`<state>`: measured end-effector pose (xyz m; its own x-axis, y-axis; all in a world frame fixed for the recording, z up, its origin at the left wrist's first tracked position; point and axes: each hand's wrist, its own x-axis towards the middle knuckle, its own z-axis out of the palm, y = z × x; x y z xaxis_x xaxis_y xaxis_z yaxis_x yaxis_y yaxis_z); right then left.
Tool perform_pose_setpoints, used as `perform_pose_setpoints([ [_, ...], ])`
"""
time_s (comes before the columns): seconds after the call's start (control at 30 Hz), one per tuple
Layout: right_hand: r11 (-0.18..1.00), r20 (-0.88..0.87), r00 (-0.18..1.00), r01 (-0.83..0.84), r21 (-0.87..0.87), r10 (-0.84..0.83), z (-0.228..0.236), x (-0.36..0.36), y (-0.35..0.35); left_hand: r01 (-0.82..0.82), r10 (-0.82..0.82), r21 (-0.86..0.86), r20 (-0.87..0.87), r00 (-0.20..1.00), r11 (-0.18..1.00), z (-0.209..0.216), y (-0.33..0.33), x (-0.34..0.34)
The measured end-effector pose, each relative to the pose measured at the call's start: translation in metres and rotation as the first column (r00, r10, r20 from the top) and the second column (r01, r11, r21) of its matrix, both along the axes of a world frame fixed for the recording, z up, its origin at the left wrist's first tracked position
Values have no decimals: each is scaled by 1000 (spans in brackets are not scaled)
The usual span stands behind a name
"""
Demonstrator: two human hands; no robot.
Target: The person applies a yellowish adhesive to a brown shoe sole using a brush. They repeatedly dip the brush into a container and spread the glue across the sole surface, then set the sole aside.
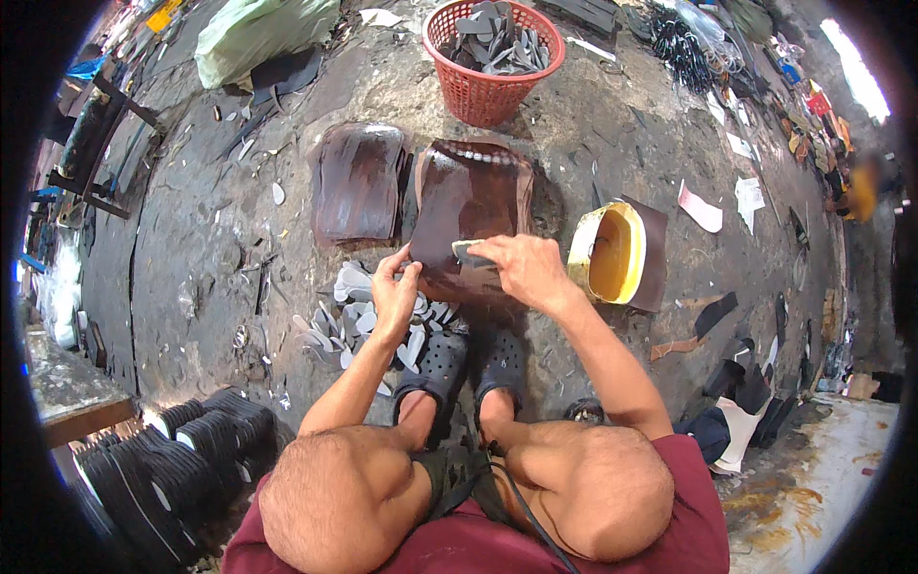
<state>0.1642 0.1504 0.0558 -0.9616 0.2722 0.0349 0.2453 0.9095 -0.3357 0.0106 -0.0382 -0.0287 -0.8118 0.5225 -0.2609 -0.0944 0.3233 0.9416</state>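
A dark brown, glossy sheet lies on a stack of similar sheets on the ground in front of me. My left hand pinches the sheet's near left edge between thumb and fingers. Over its near right part, my right hand grips a small flat greyish spreader, whose tip touches the sheet's surface. To the right stands a container of yellowish glue with a yellow-smeared rim. A second pile of brown sheets lies to the left of the one under my hands.
A red plastic basket full of grey sole-shaped pieces stands at the far side. More grey cut pieces lie by my shoes. Black soles are stacked at the near left. Scraps are scattered over the floor.
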Motion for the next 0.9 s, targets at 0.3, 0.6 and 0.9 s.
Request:
perform_pose_setpoints([
  [0.3, 970, -112, 989, -67, 233, 95, -14, 37, -41, -47, 45, -10, -196, 980, 999, 21, 8, 12],
  [0.6, 975, -57, 994, -83, 206, 97, -15, 46, -47, -91, 124, 205, -155, 980, 974, 28, 38, 38],
  [0.9, 995, -153, 984, 85, -45, -91, 43, 56, -39, -438, 366, 415, 245, 898, 797, 21, 32, -85],
])
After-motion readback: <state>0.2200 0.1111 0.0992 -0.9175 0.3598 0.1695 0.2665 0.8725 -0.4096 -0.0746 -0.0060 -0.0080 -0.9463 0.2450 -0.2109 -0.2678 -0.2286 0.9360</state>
